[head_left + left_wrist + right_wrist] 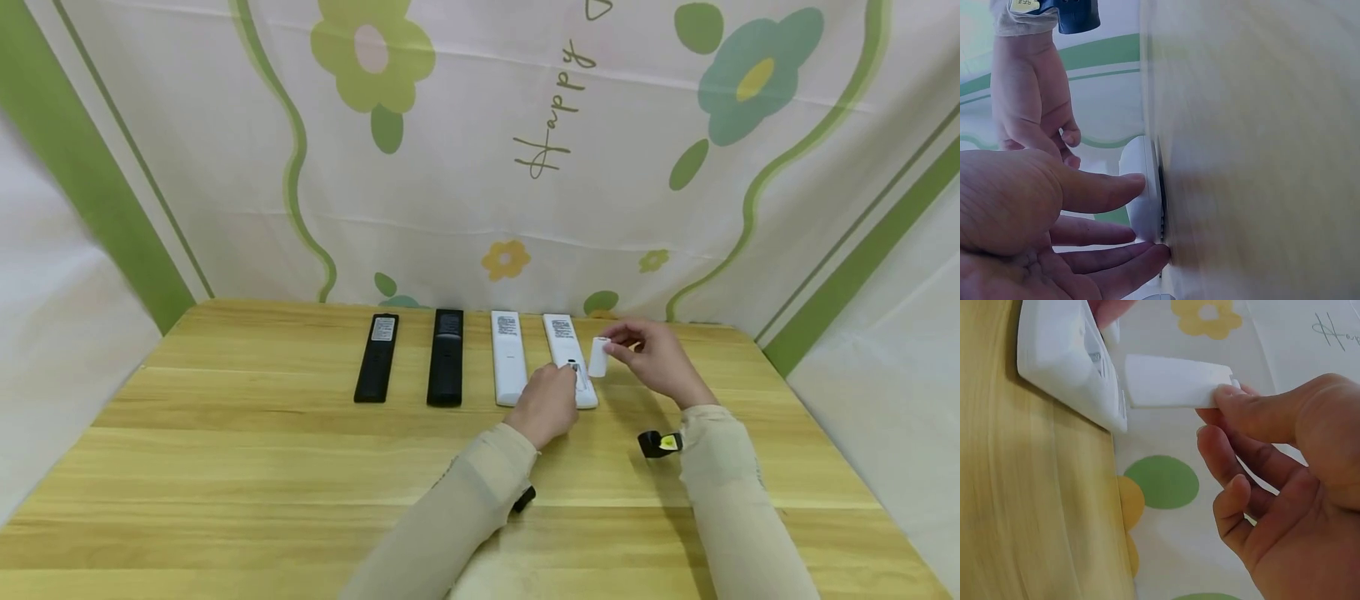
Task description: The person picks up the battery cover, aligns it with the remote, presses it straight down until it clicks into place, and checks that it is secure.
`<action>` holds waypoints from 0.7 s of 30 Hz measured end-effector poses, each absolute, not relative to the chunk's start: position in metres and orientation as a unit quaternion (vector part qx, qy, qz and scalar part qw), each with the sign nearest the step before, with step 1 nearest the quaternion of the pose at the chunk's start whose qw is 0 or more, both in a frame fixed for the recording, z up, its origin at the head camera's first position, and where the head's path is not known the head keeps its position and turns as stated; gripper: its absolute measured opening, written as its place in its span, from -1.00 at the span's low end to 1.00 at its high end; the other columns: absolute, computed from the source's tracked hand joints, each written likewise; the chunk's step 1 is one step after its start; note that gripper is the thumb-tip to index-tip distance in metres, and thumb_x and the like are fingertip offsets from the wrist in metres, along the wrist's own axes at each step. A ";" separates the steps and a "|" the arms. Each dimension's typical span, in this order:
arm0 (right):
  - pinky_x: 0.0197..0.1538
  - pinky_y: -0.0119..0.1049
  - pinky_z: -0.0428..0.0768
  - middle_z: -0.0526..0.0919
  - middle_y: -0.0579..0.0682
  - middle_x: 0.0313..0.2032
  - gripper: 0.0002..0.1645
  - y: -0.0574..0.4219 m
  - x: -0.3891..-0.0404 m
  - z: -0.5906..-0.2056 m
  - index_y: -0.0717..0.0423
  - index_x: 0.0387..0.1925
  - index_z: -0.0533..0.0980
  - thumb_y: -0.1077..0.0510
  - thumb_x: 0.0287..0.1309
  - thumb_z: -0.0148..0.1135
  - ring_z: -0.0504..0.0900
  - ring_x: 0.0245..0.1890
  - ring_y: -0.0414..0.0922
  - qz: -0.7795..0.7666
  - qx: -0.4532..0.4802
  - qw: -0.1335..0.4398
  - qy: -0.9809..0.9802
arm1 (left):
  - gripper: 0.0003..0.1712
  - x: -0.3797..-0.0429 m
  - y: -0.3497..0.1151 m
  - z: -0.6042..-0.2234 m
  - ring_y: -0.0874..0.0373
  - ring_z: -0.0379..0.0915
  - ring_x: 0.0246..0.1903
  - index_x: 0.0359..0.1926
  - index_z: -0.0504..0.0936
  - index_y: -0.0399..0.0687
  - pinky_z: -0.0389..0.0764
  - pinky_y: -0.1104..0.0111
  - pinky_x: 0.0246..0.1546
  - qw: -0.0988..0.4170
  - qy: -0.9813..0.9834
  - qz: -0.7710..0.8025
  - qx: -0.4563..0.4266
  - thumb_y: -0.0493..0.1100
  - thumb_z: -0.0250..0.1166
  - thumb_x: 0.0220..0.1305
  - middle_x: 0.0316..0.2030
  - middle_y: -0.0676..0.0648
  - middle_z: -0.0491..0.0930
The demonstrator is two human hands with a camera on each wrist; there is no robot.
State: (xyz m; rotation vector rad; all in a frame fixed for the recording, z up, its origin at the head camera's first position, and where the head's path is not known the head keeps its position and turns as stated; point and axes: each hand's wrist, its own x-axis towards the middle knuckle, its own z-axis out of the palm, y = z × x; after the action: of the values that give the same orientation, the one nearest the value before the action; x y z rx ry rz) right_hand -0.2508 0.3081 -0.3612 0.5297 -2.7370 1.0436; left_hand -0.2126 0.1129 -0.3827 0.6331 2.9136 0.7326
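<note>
My right hand (656, 358) pinches a white battery cover (597, 358) between thumb and fingers, just right of a white remote control (561, 331). That remote lies back side up. Its battery compartment is uncovered, and a metal spring contact (1095, 356) shows inside in the right wrist view. My left hand (550, 402) grips the remote's near end, thumb on one side and fingers on the other in the left wrist view. The left hand partly hides the compartment in the head view. The battery cover (1172, 382) is held apart from the remote.
A second white remote (509, 358) lies left of the worked one. Farther left are a thick black remote (446, 358) and a thinner black remote (377, 360). All rest on the wooden table (247, 467), before a flower-patterned cloth (450, 183) at the back edge.
</note>
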 end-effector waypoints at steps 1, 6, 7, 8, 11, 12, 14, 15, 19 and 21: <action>-0.26 -0.31 0.60 0.74 0.07 -0.25 -0.86 0.306 -0.251 -0.361 0.20 -0.11 0.67 0.28 0.32 0.33 0.64 -0.29 -0.02 0.354 0.181 0.077 -0.914 | -0.86 -0.213 0.113 -0.383 0.19 0.43 -0.45 -0.22 0.71 -0.22 0.51 0.43 -0.48 0.035 0.948 0.240 0.206 -0.33 0.45 0.18 -0.38 -0.09 0.61; -0.23 -0.31 0.61 0.72 0.08 -0.26 -0.86 0.299 -0.254 -0.363 0.23 -0.12 0.67 0.33 0.30 0.33 0.65 -0.26 -0.03 0.375 0.197 0.040 -0.905 | -0.85 -0.213 0.112 -0.382 0.20 0.42 -0.42 -0.18 0.70 -0.22 0.50 0.43 -0.45 0.044 0.946 0.250 0.200 -0.34 0.43 0.21 -0.35 -0.08 0.60; -0.23 -0.32 0.61 0.72 0.08 -0.26 -0.86 0.298 -0.254 -0.364 0.23 -0.12 0.67 0.34 0.30 0.32 0.65 -0.26 -0.03 0.380 0.200 0.034 -0.903 | -0.85 -0.213 0.112 -0.382 0.20 0.42 -0.41 -0.18 0.70 -0.22 0.50 0.43 -0.45 0.046 0.946 0.251 0.199 -0.34 0.43 0.22 -0.34 -0.08 0.59; -0.23 -0.32 0.61 0.72 0.08 -0.26 -0.85 0.297 -0.254 -0.365 0.24 -0.12 0.67 0.35 0.29 0.32 0.65 -0.26 -0.03 0.383 0.203 0.031 -0.901 | -0.84 -0.214 0.112 -0.383 0.19 0.42 -0.40 -0.17 0.70 -0.22 0.50 0.43 -0.44 0.047 0.946 0.251 0.198 -0.34 0.43 0.22 -0.34 -0.08 0.59; -0.22 -0.30 0.62 0.72 0.08 -0.27 -0.85 0.295 -0.255 -0.368 0.25 -0.12 0.66 0.36 0.30 0.31 0.65 -0.26 -0.04 0.390 0.204 0.022 -0.898 | -0.85 -0.214 0.113 -0.383 0.19 0.41 -0.39 -0.17 0.69 -0.22 0.49 0.43 -0.43 0.047 0.947 0.249 0.198 -0.33 0.43 0.23 -0.33 -0.07 0.59; -0.21 -0.30 0.62 0.72 0.08 -0.27 -0.85 0.295 -0.255 -0.368 0.25 -0.12 0.66 0.37 0.30 0.30 0.65 -0.26 -0.04 0.391 0.204 0.019 -0.897 | -0.85 -0.214 0.112 -0.384 0.19 0.42 -0.39 -0.17 0.69 -0.22 0.49 0.43 -0.44 0.046 0.947 0.249 0.198 -0.33 0.43 0.23 -0.34 -0.07 0.59; -0.21 -0.31 0.63 0.71 0.08 -0.27 -0.85 0.294 -0.255 -0.370 0.25 -0.11 0.66 0.37 0.30 0.30 0.65 -0.26 -0.04 0.392 0.203 0.013 -0.897 | -0.85 -0.214 0.112 -0.384 0.19 0.41 -0.40 -0.18 0.69 -0.22 0.49 0.43 -0.44 0.044 0.947 0.249 0.199 -0.33 0.43 0.22 -0.34 -0.07 0.59; -0.21 -0.32 0.63 0.71 0.08 -0.27 -0.85 0.293 -0.255 -0.370 0.25 -0.11 0.66 0.38 0.31 0.29 0.65 -0.26 -0.04 0.392 0.201 0.010 -0.898 | -0.85 -0.213 0.112 -0.384 0.19 0.41 -0.40 -0.18 0.69 -0.22 0.49 0.43 -0.44 0.043 0.947 0.249 0.200 -0.33 0.43 0.22 -0.34 -0.07 0.59; -0.21 -0.34 0.62 0.71 0.11 -0.25 -0.84 0.293 -0.254 -0.371 0.28 -0.09 0.65 0.37 0.32 0.28 0.65 -0.25 -0.03 0.392 0.200 0.004 -0.898 | -0.83 -0.213 0.112 -0.384 0.19 0.42 -0.40 -0.17 0.69 -0.23 0.49 0.43 -0.45 0.037 0.946 0.249 0.204 -0.32 0.44 0.22 -0.34 -0.07 0.59; -0.21 -0.34 0.62 0.71 0.12 -0.25 -0.83 0.294 -0.254 -0.372 0.29 -0.08 0.64 0.37 0.32 0.28 0.64 -0.25 -0.02 0.392 0.200 0.003 -0.898 | -0.83 -0.213 0.111 -0.384 0.19 0.42 -0.40 -0.17 0.69 -0.23 0.49 0.44 -0.44 0.035 0.946 0.247 0.205 -0.32 0.44 0.21 -0.34 -0.08 0.59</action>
State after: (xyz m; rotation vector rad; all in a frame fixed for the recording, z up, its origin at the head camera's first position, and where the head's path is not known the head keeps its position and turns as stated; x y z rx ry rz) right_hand -0.2538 0.2936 -0.3722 0.6266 -2.8156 1.2302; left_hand -0.2128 0.1112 -0.3845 0.6313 2.9083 0.7603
